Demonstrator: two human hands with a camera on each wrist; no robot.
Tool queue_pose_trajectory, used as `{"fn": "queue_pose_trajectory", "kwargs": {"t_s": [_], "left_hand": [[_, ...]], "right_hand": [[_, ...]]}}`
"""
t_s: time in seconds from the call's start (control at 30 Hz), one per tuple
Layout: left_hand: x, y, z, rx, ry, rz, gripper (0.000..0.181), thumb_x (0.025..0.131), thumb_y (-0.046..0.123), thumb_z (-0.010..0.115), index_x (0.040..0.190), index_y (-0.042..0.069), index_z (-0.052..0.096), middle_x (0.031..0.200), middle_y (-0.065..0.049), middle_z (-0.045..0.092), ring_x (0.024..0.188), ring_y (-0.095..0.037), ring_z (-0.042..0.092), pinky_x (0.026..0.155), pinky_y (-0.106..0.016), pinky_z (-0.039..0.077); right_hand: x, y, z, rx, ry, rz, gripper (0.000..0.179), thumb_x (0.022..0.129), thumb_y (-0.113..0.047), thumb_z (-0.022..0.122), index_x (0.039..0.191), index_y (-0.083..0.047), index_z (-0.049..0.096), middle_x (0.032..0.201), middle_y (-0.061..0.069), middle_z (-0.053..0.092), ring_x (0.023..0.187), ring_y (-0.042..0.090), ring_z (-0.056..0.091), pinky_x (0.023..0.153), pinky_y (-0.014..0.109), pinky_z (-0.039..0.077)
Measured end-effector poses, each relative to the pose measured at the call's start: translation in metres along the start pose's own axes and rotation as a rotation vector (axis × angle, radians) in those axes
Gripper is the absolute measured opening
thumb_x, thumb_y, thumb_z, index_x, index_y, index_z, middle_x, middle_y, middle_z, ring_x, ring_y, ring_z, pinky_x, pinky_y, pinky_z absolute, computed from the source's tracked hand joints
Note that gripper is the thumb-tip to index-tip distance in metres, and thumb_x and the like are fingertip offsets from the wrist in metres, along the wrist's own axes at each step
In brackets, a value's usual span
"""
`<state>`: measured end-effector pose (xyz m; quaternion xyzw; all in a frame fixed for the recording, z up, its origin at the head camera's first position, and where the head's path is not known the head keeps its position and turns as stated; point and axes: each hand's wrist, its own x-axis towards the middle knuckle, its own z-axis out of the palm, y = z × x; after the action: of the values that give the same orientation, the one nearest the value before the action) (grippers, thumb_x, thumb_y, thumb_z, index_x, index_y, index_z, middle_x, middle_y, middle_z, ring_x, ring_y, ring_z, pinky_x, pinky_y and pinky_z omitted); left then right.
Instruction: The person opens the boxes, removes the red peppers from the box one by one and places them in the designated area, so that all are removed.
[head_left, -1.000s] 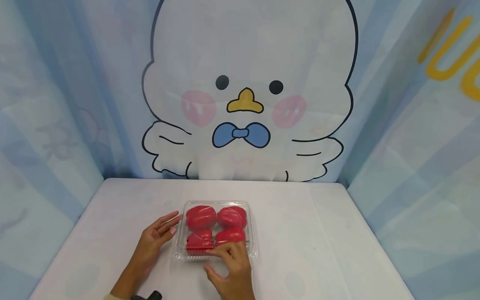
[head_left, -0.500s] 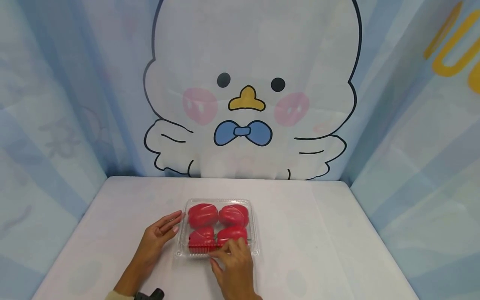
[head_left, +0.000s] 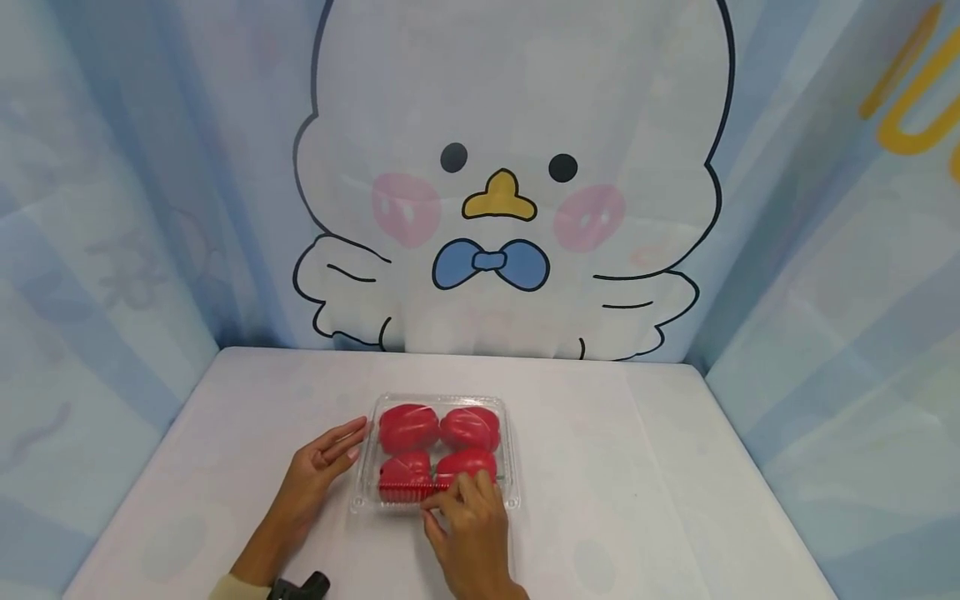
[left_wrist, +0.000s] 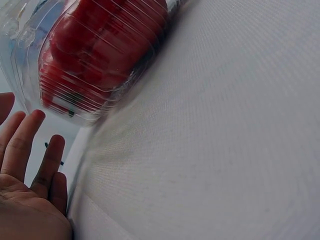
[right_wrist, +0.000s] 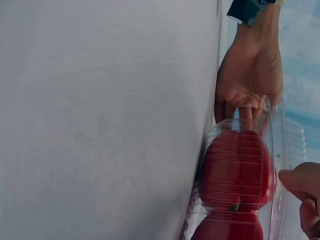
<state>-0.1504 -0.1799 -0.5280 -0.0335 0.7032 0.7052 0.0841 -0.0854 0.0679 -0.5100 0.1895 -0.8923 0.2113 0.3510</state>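
Note:
A clear plastic clamshell box rests on the white table, its lid down over several red bell peppers. Along its left side lies my left hand, fingers extended, fingertips at or very near the wall. The left wrist view shows the palm of that left hand below a corner of the box. At the front rim, my right hand pinches the edge between thumb and bent fingers. In the right wrist view the right thumb meets the rim; a green stem shows through the plastic.
The white-covered table extends to both sides of the box. Behind it hangs a printed curtain with a cartoon bird, and more curtain closes both sides. A black device sits at the left wrist.
The right thumb, apart from the fingers a second ago, has come up to the front rim and meets them there. The left hand stays beside the box. The head view has shifted slightly.

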Motion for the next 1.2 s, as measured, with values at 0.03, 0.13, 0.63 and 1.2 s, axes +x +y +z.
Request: {"fn": "queue_pose_trajectory", "kwargs": {"t_s": [0.03,0.13,0.63,1.2], "left_hand": [[0.0,0.0,0.0,0.001,0.004,-0.006,0.054,0.107,0.024,0.066,0.157,0.014,0.051,0.159,-0.001,0.057,0.13,0.018,0.055,0.106,-0.01,0.047],[0.0,0.001,0.0,0.005,0.01,-0.015,0.054,0.106,0.025,0.067,0.157,0.015,0.052,0.159,0.0,0.057,0.133,0.016,0.055,0.107,-0.011,0.048],[-0.001,0.002,0.001,0.032,0.005,-0.012,0.055,0.104,0.012,0.067,0.157,0.013,0.051,0.159,-0.002,0.057,0.154,-0.018,0.047,0.11,-0.016,0.049],[-0.001,-0.001,0.004,0.128,0.011,0.034,0.065,0.095,0.025,0.081,0.154,0.011,0.055,0.157,-0.005,0.059,0.157,-0.025,0.043,0.12,-0.032,0.045]], "right_hand": [[0.0,0.0,0.0,0.002,0.01,-0.01,0.027,0.06,-0.019,0.104,0.076,-0.025,0.083,0.075,-0.01,0.052,0.079,0.006,0.044,0.069,0.02,0.035],[0.001,0.002,0.0,0.015,0.038,-0.035,0.027,0.059,-0.017,0.104,0.075,-0.024,0.083,0.075,-0.01,0.052,0.079,0.006,0.045,0.07,0.021,0.035],[0.003,0.0,-0.002,0.095,0.052,0.008,0.028,0.063,-0.015,0.104,0.079,-0.024,0.083,0.076,-0.011,0.052,0.079,0.001,0.043,0.07,0.015,0.031],[0.011,-0.001,-0.005,0.171,0.072,0.044,0.021,0.071,-0.011,0.099,0.083,-0.016,0.082,0.077,-0.008,0.052,0.076,0.003,0.045,0.07,0.016,0.038]]}}
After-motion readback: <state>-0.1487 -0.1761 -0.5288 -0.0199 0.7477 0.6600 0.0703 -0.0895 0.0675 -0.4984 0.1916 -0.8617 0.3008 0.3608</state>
